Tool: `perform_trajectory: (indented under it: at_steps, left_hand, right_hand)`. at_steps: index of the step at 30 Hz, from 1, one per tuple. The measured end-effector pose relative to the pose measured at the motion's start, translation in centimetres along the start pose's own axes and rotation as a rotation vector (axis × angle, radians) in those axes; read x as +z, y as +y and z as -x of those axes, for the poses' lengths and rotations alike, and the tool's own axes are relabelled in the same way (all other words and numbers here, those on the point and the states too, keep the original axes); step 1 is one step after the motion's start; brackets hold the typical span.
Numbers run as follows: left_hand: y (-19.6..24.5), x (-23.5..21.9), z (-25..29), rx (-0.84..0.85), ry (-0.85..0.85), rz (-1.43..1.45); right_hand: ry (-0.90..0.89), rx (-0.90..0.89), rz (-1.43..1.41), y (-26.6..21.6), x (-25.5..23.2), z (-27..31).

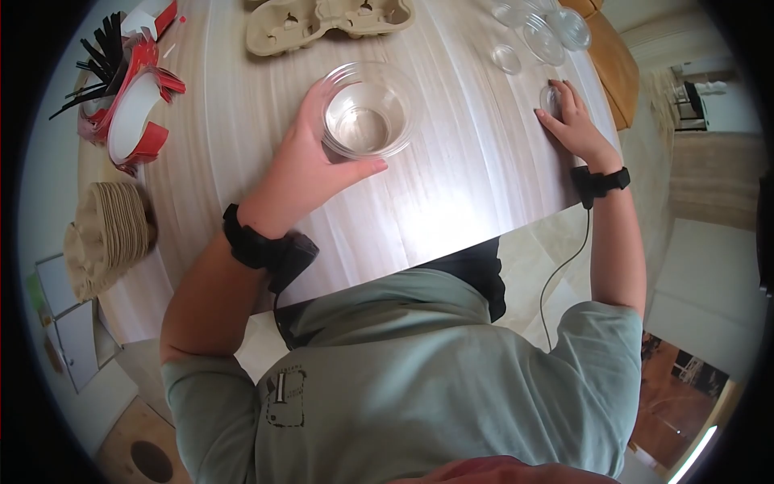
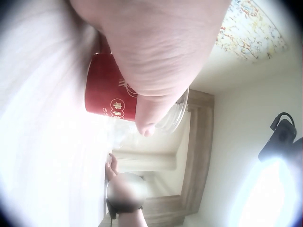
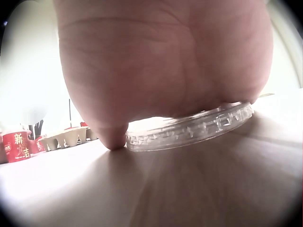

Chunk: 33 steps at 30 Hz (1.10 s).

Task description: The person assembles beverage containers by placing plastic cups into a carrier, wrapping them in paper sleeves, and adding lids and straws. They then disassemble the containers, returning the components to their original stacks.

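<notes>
The left hand [image 1: 310,157] grips a clear cup [image 1: 363,121] at the middle of the table [image 1: 459,177], its fingers curled round the far left side and its thumb lying along the near side. The cup is upright with its open mouth up; a red band [image 2: 106,87] with gold print wraps its wall, and its clear rim rises above the band. Whether the base touches the table, I cannot tell.

Near the right edge of the table, the right hand [image 1: 574,125] reaches over a small clear lid [image 1: 550,101] and holds it between the thumb and the fingers, which are spread apart. The lid tilts slightly under the palm, and the thumb tip is against its rim.

Beyond the right hand, several clear round pieces [image 1: 544,36] lie grouped at the far right, some overlapping. A brown cardboard carrier [image 1: 282,28] sits at the far side, beyond the cup. On the far left, curved red and white sleeves [image 1: 149,145] lie beside a bunch of black straws [image 1: 105,56]. A stack of brown carriers [image 1: 109,234] rests at the left, nearer than the sleeves.
</notes>
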State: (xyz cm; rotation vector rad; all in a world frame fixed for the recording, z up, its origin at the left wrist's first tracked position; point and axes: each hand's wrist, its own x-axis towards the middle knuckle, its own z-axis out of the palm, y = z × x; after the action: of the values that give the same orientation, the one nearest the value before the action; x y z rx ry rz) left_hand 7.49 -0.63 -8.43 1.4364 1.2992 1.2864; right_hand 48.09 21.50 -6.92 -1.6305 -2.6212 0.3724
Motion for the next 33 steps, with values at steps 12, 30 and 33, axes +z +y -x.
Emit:
perform_trajectory:
  at_steps: [12,30,33]
  left_hand:
    - [0.9,-0.3,0.0,-0.011,-0.015,-0.058]
    - [1.2,-0.4,0.3,0.148,0.01,-0.144]
    - [1.2,-0.4,0.3,0.1,0.001,-0.048]
  right_hand:
    - [0.185,-0.019,-0.04,2.2,-1.8,0.7]
    - [-0.076,-0.701,-0.388,-23.2,-4.5,4.5]
    - [-0.057,-0.736,-0.365,-24.0,-3.0,3.8]
